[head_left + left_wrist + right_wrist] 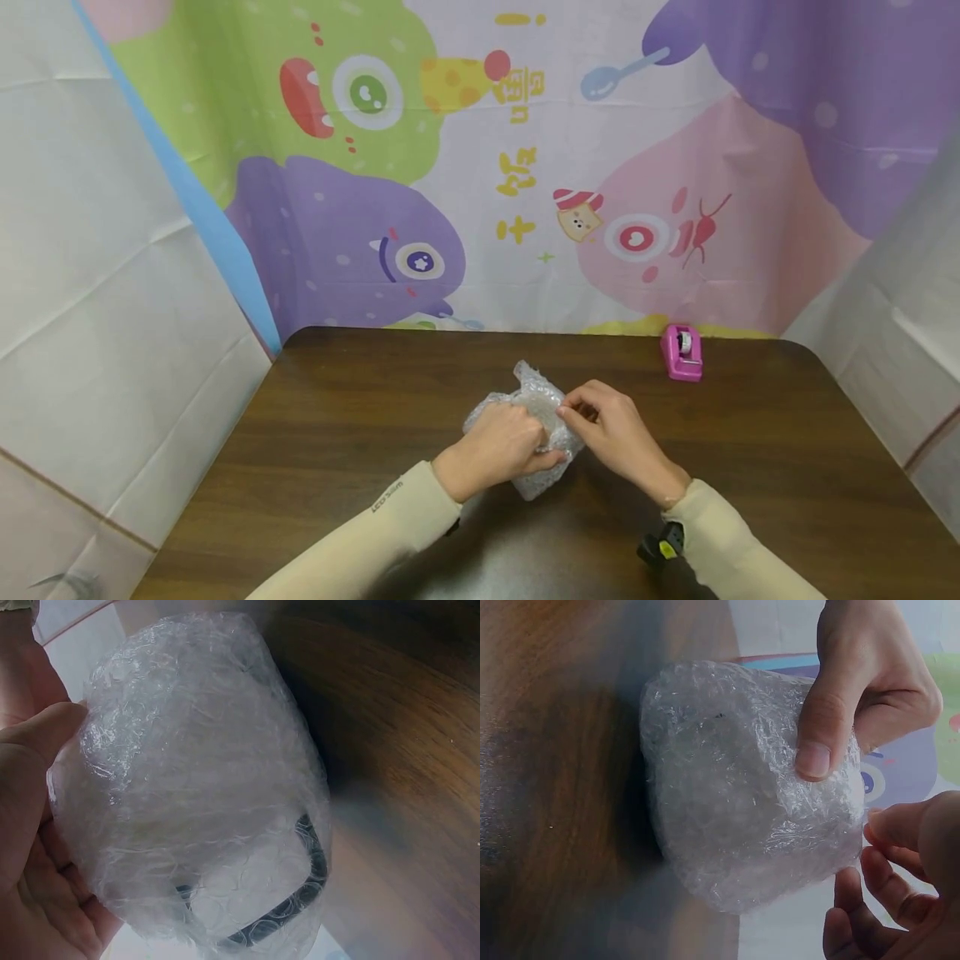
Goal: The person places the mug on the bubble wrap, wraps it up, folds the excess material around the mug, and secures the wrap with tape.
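A bundle of clear bubble wrap (pixel 534 483) stands on the table, wrapped round something mostly hidden inside. In the left wrist view a dark curved strip (pixel 289 907) shows through the plastic layers. My left hand (pixel 491 442) grips the bundle from its left, with the thumb (pixel 821 739) lying along the wrap in the right wrist view. On the other side, my right hand (pixel 615 429) pinches the wrap's edge between thumb and fingers. A loose corner of wrap (pixel 525 371) sticks up at the far side of the bundle.
A pink tape dispenser (pixel 682 354) stands near the back right of the brown wooden table (pixel 337 383). Behind the table hangs a cloth printed with cartoon monsters (pixel 517 275). Pale sheets (pixel 127 250) flank both sides.
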Available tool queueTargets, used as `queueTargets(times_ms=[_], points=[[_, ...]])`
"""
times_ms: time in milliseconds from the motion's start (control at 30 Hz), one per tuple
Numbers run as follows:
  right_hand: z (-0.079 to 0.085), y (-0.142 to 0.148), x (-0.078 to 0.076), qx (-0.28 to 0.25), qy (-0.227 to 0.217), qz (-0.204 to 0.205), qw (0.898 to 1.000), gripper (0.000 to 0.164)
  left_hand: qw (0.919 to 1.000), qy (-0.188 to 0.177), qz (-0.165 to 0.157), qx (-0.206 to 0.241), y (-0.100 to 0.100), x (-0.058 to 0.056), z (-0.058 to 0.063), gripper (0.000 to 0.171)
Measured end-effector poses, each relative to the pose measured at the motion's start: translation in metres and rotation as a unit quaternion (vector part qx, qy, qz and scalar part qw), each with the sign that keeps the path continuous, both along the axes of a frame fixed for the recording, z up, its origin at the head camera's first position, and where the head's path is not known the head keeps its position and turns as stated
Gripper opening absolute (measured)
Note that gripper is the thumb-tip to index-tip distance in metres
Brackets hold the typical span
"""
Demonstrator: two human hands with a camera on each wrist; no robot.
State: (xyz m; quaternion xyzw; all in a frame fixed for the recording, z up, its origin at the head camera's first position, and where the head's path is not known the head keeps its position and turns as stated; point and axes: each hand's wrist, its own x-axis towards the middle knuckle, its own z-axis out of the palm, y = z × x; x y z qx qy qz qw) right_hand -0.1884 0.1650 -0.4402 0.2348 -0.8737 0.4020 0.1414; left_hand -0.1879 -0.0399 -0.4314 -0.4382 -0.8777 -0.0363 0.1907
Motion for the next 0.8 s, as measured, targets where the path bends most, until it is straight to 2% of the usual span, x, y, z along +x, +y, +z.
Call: queueTargets(times_ms=[233, 400, 533, 700, 800], points=[[0.004, -0.004, -0.004, 0.014, 0.006, 0.008, 1.0, 0.006, 0.9999, 0.014, -0.001, -0.005, 0.0, -0.001, 0.0, 0.05], [0.01, -0.005, -0.008, 0.029, -0.012, 0.009, 0.999, 0.008, 0.9998, 0.017, -0.006, 0.003, 0.0, 0.0, 0.0, 0.051], [0.016, -0.007, -0.013, 0.039, -0.068, 0.001, 0.997, 0.009, 0.9999, 0.01, -0.007, 0.006, 0.001, -0.001, 0.002, 0.053], [0.021, -0.015, -0.02, 0.032, -0.155, -0.011, 0.987, 0.025, 0.9999, -0.013, 0.003, 0.007, 0.002, -0.002, 0.001, 0.056], [0.023, -0.02, -0.022, 0.035, -0.189, -0.025, 0.981, 0.031, 0.9997, -0.022, 0.009, 0.009, 0.001, -0.002, 0.0, 0.057]])
